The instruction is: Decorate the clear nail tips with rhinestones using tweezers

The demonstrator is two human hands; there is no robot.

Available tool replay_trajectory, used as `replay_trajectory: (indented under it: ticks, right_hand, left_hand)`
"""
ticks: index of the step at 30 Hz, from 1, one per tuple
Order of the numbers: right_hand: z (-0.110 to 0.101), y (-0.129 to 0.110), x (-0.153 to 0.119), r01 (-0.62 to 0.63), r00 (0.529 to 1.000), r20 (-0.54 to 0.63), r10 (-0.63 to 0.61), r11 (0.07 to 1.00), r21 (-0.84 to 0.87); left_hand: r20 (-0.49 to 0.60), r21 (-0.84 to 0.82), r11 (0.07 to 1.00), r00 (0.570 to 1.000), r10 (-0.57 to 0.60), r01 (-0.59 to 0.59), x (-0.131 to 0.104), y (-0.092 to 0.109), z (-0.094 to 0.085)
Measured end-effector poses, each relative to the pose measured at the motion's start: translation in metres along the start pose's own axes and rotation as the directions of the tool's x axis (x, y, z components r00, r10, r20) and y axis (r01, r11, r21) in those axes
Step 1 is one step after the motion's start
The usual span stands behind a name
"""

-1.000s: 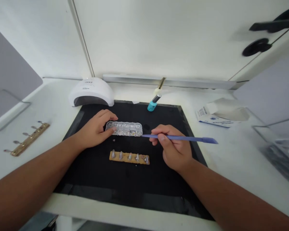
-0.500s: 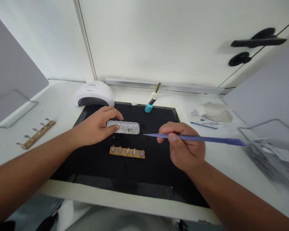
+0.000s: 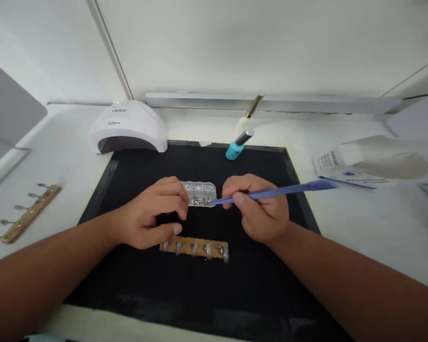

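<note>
My right hand (image 3: 258,206) pinches purple tweezers (image 3: 281,191), whose tip is at the right part of a clear compartment case (image 3: 205,187) of small shiny stones. Left of the case is my left hand (image 3: 157,211), fingers curled, thumb and fingertips apart, nothing seen between them; it hides the case's left end. Below, a wooden strip (image 3: 189,247) carries several clear nail tips on the black mat (image 3: 128,285). The left thumb is just above the strip's left end.
A white lamp (image 3: 130,126) stands at the back left. A turquoise bottle (image 3: 234,150) is on the mat's back edge, a gold-capped bottle (image 3: 253,107) behind it. Another strip with nail tips (image 3: 32,213) lies left, an opened box (image 3: 353,164) right.
My left hand has let go of the case and its thumb has come down toward the strip. The tweezers' tip has moved onto the case. The view has come closer.
</note>
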State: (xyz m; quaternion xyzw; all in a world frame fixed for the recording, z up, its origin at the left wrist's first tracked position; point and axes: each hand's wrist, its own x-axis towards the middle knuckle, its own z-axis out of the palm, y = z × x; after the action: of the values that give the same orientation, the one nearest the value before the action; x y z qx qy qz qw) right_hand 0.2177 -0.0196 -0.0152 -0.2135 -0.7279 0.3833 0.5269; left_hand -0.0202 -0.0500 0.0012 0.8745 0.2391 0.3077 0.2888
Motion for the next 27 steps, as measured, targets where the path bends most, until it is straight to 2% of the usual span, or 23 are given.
replay_trajectory:
  ticks: [5,7,10,13,15,20,27]
  right_hand:
    - [-0.012,-0.001,0.006,0.032,0.978,0.209,-0.013,0.996,-0.088]
    - [-0.015,-0.002,0.009,0.052,0.962,0.274,-0.018,0.992,-0.115]
    - [-0.016,-0.002,0.010,0.057,0.944,0.330,-0.006,0.988,-0.145]
    - [-0.016,-0.001,0.008,0.037,0.932,0.361,0.026,0.985,-0.168]
    - [-0.016,0.000,0.008,0.017,0.926,0.374,0.052,0.984,-0.179]
    - [-0.019,0.001,0.009,-0.060,0.922,0.368,0.116,0.985,-0.160]
    - [-0.018,-0.001,0.008,-0.091,0.928,0.349,0.129,0.988,-0.124]
  left_hand:
    - [-0.139,0.109,0.984,0.982,-0.129,0.144,0.001,-0.013,-0.001]
    - [-0.132,0.140,0.973,0.978,-0.164,0.182,0.002,-0.014,-0.002]
    - [-0.037,0.169,0.971,0.986,-0.165,0.169,0.005,-0.014,-0.003]
    - [0.092,0.209,0.965,0.979,-0.180,0.158,0.006,-0.015,-0.005]
    - [0.136,0.233,0.958,0.970,-0.203,0.168,0.006,-0.015,-0.005]
    - [0.118,0.215,0.946,0.956,-0.270,0.241,0.008,-0.015,-0.002]
    - [0.120,0.210,0.947,0.955,-0.271,0.242,0.008,-0.014,-0.002]
